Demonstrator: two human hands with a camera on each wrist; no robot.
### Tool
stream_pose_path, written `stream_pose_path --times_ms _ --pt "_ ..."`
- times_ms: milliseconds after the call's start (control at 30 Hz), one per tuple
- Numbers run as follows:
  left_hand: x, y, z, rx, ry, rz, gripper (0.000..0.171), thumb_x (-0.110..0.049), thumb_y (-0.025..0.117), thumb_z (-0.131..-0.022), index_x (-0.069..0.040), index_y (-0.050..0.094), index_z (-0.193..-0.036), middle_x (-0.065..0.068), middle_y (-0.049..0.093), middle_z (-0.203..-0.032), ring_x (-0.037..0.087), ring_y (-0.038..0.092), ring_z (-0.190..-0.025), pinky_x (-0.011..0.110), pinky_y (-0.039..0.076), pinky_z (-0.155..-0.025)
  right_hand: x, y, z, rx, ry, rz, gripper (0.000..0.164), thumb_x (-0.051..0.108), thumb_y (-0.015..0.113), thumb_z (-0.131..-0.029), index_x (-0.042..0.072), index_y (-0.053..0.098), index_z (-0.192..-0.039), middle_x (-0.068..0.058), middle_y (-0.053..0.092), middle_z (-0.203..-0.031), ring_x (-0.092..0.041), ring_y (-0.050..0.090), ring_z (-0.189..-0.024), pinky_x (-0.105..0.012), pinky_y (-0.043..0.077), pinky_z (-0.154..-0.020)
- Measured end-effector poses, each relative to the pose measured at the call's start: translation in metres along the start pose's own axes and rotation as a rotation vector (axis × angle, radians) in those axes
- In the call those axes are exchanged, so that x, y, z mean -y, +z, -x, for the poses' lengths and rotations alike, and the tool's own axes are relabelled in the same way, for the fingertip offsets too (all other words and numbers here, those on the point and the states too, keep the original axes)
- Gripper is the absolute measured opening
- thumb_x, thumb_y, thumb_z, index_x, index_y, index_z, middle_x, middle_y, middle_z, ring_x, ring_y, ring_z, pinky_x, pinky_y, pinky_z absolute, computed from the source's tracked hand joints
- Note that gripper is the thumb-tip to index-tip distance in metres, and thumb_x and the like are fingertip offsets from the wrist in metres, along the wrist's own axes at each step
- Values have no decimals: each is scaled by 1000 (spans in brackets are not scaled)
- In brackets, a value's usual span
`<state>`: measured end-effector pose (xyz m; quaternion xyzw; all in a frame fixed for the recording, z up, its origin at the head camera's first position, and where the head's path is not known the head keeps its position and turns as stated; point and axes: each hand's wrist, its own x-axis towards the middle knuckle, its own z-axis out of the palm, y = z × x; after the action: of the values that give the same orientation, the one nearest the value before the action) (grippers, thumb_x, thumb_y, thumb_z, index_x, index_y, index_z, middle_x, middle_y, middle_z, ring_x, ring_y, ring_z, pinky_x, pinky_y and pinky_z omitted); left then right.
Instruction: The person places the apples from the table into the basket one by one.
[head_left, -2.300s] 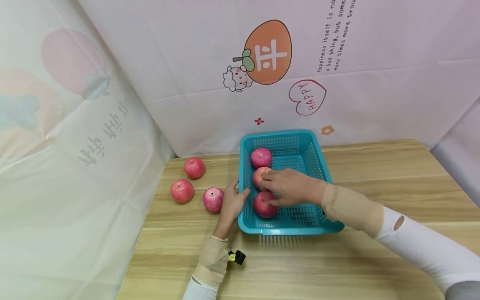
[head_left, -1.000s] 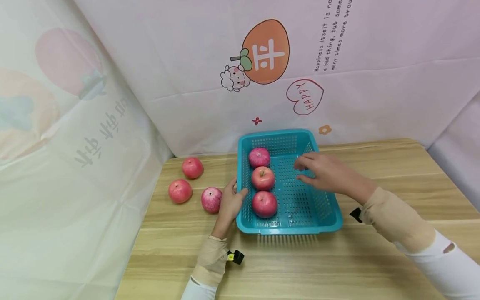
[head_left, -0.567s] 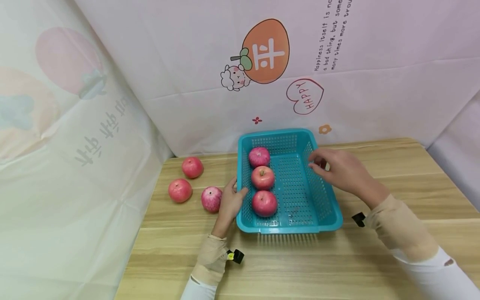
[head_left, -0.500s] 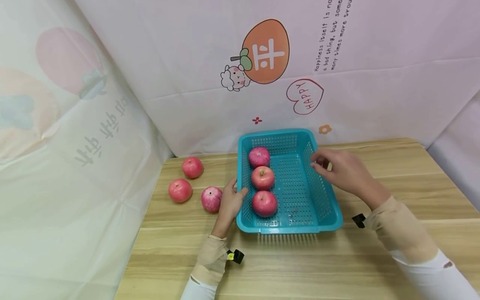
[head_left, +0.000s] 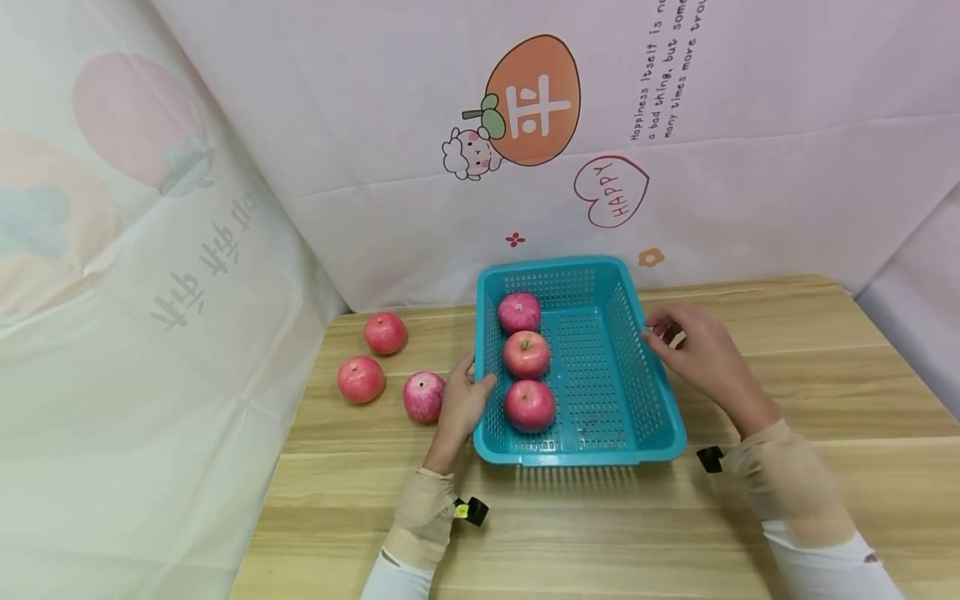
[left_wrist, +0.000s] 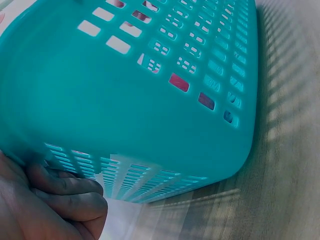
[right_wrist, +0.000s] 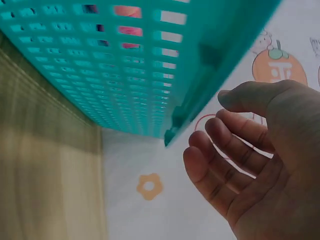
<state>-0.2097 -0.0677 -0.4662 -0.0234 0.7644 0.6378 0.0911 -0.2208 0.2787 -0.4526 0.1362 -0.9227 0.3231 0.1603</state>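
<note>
"What do you see on the left?"

"On the wooden table (head_left: 322, 517), a red-pink apple (head_left: 361, 380), then a second apple (head_left: 386, 333) farther back, then a streaked pink fruit (head_left: 424, 397) just beside the left hand (head_left: 461, 408)."

"And the fingers of this hand?"

"Curled under the left rim of the turquoise plastic basket (head_left: 577, 459), the thumb over it — so they grip it."

"Inside?"

"One row along the left wall: a dark-pink streaked fruit (head_left: 520, 312), a stemmed apple (head_left: 527, 354), a redder apple (head_left: 530, 406)."

"The right hand (head_left: 697, 350)?"

"Just beside the right rim — fingers loosely bent, thumb apart from them."
</note>
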Motion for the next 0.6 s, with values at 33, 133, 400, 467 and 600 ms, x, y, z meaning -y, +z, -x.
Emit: stream_pose_path --times_ms 33,133,400,467,600 --pt "4 0 -3 -1 -5 0 60 -9 53 -94 -6 36 -151 34 63 -118 47 67 -100 55 56 -81 -2 1 1 3 11 -9 18 19 69 -91 9 65 -105 -3 66 -93 -17 61 -80 -25 52 -63" --pt "18 0 -13 -8 -14 -6 61 -10 54 -94 -10 35 -152 32 64 -119 46 68 -100 55 57 -79 -8 7 4 23 56 -38 26 20 69 -91 5 62 -111 -9 63 -100 -22 62 -82 -25 52 -63" --pt "30 3 -18 -48 10 -23 57 -15 57 -94 -16 41 -149 27 68 -115 40 71 -94 47 60 -73 -14 21 15 105 207 -150 52 34 63 -94 1 46 -131 -16 55 -105 -28 59 -80 -28 52 -59" --pt "30 3 -17 -59 20 -33 56 -15 57 -94 -16 43 -148 26 69 -113 38 72 -92 45 61 -70 -14 24 17 118 235 -173 57 36 61 -95 2 41 -135 -16 57 -104 -26 58 -77 -29 52 -59" --pt "29 4 -17 -77 34 -52 55 -13 57 -92 -15 45 -146 26 69 -111 36 73 -89 41 61 -67 -11 27 20 141 287 -242 61 35 59 -96 4 32 -142 -16 61 -93 -23 62 -70 -32 53 -60"
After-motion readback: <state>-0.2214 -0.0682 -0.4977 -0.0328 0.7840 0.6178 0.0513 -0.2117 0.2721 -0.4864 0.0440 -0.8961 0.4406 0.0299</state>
